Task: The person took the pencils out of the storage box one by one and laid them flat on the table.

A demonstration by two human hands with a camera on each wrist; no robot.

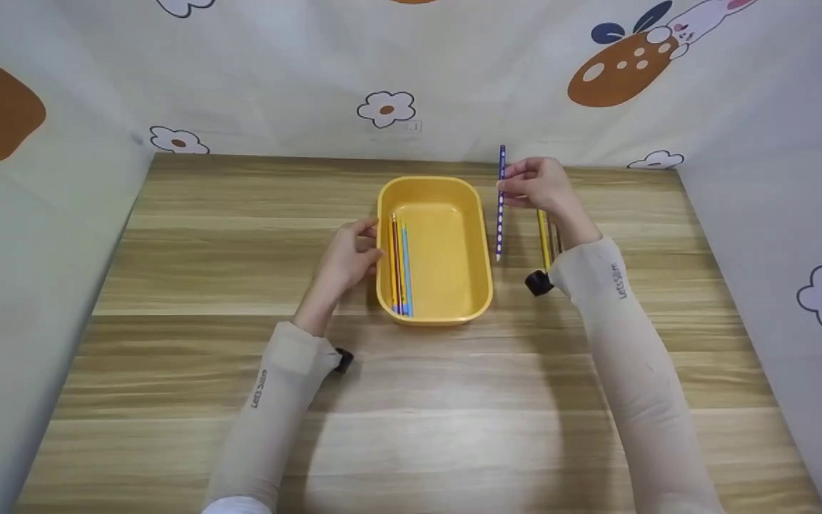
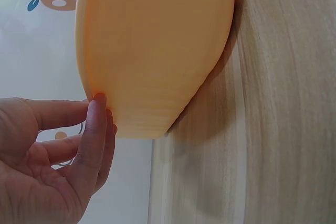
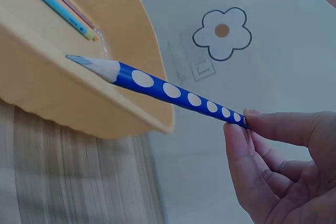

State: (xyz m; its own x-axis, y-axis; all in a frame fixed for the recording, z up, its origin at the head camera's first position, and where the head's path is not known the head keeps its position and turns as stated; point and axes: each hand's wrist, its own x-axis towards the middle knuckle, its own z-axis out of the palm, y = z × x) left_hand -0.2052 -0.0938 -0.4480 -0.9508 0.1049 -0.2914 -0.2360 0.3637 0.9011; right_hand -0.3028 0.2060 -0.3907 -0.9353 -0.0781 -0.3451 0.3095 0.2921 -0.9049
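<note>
Our beige sleeves [image 1: 639, 357] span the tabletop [image 1: 425, 414]; our left hand [image 1: 345, 258] pinches the rim of the yellow tray [image 1: 448, 268], our right hand [image 1: 543, 185] a white-dotted blue pencil [image 1: 500, 218]; slim pencils [image 1: 407, 264] lie inside, nearer our left hand, and loose pencils [image 1: 543, 239] by our right wrist

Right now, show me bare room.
Bare: the yellow tray, right of its pencils; tabletop left of the left hand, or between sleeves. Crowded: right of the tray, where the right hand holds a dotted pencil near loose pencils.

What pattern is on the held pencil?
The pencil has white spots on blue, clearest in the right wrist view.
</note>
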